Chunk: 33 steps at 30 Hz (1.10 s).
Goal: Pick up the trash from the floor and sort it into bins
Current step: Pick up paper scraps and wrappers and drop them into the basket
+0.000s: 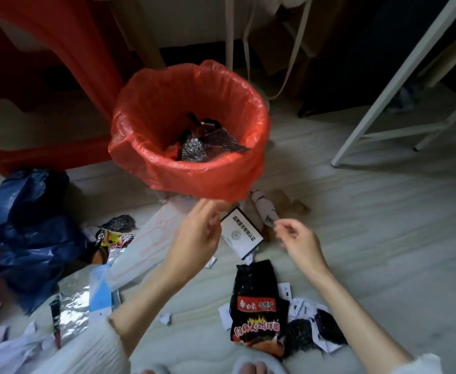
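Note:
A bin lined with a red bag (167, 168) stands in the middle, holding foil and dark wrappers. My left hand (197, 233) hovers just below its near rim, fingers loosely curled and empty. To the right my right hand (299, 238) is also empty, fingers bent and apart. Between the hands a white card with black edge (241, 234) lies on the floor. A black noodle wrapper (256, 306) lies below my right hand. Torn paper bits (302, 311) surround it.
A dark blue bag (30, 233) sits at the left, with foil wrappers (75, 311) and a snack packet (113, 238) beside it. A red plastic stool (59, 49) stands behind. White frame legs (399, 76) rise at the right. A cardboard tube (264, 209) lies by the bin.

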Each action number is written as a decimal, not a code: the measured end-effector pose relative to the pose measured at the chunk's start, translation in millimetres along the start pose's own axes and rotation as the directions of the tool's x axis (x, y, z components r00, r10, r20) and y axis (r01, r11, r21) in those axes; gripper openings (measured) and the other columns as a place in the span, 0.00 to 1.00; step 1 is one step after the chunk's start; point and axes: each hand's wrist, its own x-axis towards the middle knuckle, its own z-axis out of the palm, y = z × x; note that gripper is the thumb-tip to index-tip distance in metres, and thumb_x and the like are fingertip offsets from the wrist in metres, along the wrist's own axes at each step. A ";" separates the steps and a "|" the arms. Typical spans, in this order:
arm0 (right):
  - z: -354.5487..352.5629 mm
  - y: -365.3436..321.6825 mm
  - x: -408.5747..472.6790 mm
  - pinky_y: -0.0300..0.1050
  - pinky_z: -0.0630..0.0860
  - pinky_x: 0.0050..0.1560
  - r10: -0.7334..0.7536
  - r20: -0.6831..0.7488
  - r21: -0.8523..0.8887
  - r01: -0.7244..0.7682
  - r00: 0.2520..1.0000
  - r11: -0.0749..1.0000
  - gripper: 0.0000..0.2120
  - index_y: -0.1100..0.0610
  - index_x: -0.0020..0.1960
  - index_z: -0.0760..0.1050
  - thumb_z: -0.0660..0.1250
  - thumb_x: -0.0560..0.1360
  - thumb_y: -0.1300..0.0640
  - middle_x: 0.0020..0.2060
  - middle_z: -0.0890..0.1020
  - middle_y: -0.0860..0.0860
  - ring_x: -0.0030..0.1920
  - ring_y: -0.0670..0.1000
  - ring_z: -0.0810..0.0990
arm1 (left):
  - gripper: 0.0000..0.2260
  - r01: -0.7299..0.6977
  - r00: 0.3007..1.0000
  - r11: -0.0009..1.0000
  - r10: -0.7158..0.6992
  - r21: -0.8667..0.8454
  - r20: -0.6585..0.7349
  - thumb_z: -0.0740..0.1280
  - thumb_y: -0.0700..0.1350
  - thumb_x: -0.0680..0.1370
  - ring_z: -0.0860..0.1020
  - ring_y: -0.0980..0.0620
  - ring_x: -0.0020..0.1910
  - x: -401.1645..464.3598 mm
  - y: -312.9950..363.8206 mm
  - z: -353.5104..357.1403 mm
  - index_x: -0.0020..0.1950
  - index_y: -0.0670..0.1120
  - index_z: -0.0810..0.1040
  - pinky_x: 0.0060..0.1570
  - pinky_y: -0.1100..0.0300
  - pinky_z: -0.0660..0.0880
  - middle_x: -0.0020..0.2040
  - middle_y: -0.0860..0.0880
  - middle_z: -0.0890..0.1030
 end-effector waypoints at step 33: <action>35.7 147.5 -59.8 0.48 0.78 0.34 -0.165 0.174 -0.700 0.239 0.971 0.673 0.14 0.54 0.45 0.81 0.78 0.61 0.62 0.38 0.78 0.53 0.41 0.57 0.79 | 0.21 -0.135 0.808 0.794 -0.258 0.592 0.530 0.76 0.38 0.60 0.78 0.42 0.37 -98.4 -66.1 88.9 0.50 0.45 0.76 0.30 0.54 0.73 0.43 0.45 0.76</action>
